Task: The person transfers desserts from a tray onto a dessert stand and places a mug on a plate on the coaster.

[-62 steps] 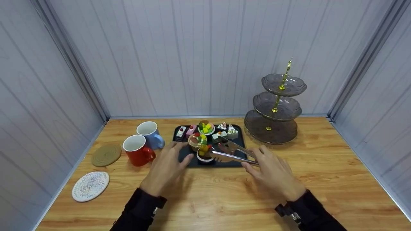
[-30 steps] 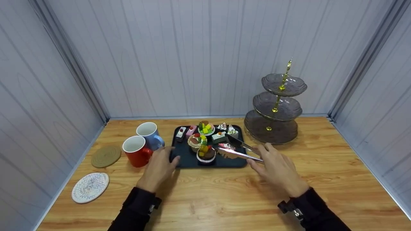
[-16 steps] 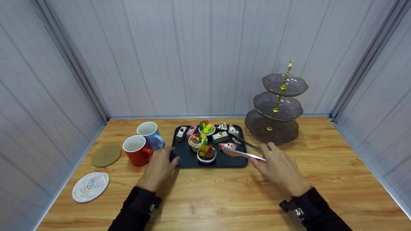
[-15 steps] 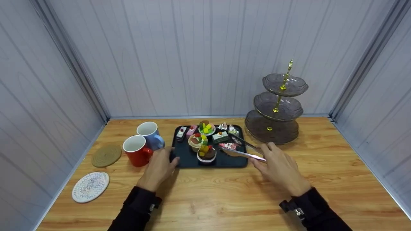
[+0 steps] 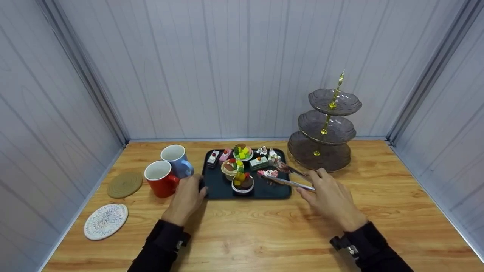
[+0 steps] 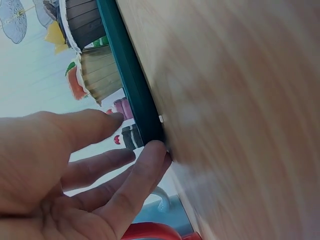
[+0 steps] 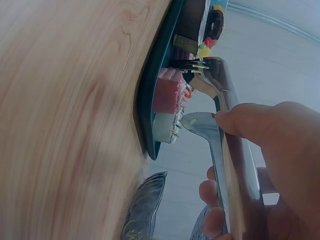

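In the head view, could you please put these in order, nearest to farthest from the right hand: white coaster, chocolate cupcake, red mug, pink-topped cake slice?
From the right hand:
1. Pink-topped cake slice: tray's right half, beside the tongs.
2. Chocolate cupcake: left of the slice.
3. Red mug: left of the tray.
4. White coaster: farthest left.

Panelled booth (image 5: 49, 94), probably a lab set-up: pale grooved wall panels (image 5: 227, 68) on three sides, metal corner strips (image 5: 429, 71), wood-grain table (image 5: 242, 238) against the back panels.
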`<state>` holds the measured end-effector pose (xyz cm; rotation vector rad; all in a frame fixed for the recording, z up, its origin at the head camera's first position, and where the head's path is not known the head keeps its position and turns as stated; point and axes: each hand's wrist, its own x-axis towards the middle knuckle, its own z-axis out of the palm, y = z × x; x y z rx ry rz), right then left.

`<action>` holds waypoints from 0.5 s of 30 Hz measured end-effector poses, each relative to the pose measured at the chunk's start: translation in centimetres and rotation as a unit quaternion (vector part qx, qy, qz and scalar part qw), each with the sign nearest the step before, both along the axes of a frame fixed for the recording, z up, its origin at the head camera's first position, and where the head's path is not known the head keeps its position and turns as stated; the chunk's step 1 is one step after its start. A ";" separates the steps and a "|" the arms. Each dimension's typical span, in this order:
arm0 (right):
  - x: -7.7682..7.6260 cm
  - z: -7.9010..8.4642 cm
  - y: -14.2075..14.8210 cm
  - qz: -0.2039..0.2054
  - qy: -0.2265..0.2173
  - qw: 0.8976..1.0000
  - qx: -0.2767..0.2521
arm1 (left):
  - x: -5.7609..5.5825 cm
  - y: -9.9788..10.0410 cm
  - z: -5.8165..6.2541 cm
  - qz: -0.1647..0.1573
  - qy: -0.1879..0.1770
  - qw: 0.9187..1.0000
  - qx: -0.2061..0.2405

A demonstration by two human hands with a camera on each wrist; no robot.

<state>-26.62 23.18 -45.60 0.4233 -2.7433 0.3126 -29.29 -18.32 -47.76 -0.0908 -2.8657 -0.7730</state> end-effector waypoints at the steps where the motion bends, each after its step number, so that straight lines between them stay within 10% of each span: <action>1: 0.0 0.0 0.0 -0.001 -0.001 1.000 0.002 | 0.0 0.0 0.0 -0.001 0.000 1.000 -0.002; 4: -0.1 0.0 0.1 -0.002 -0.009 1.000 0.007 | -0.1 -0.1 -0.1 -0.003 0.003 1.000 -0.008; 11: -0.1 -0.1 0.4 0.010 -0.004 1.000 0.001 | -3.6 -2.1 -5.9 -0.015 0.099 0.994 -0.039; 15: -0.1 -0.2 0.5 0.009 -0.008 1.000 0.007 | -2.9 -1.7 -5.0 -0.007 0.104 0.993 -0.049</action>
